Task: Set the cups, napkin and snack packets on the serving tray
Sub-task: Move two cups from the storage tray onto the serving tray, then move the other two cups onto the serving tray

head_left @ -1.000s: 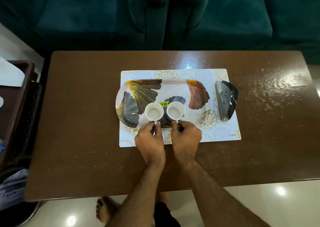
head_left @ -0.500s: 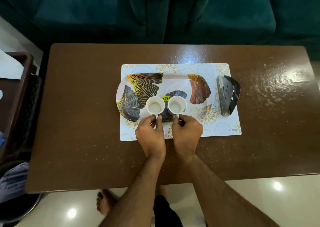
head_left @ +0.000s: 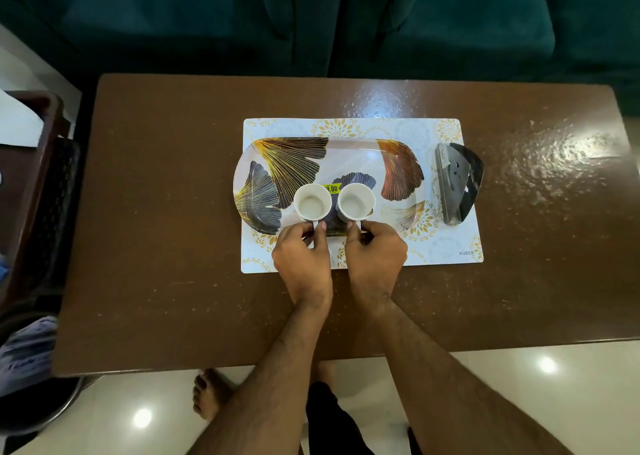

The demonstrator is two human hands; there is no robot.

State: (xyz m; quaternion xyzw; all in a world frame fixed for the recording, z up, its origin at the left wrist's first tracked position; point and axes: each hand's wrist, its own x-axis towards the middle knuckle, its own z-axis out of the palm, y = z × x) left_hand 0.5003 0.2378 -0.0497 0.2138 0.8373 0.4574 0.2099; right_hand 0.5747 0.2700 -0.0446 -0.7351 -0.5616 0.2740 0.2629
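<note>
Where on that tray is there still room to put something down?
The tray is bare along its far side and at its right end, between the right cup and the metal holder. Its left end beyond the left cup is free too. The near middle is crowded: both cups, with the left hand and right hand at their handles.

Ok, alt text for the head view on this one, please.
Seen from above, the left hand and right hand each hold the handle of a white cup standing side by side on a leaf-patterned serving tray, which lies on a placemat on a brown table.
</note>
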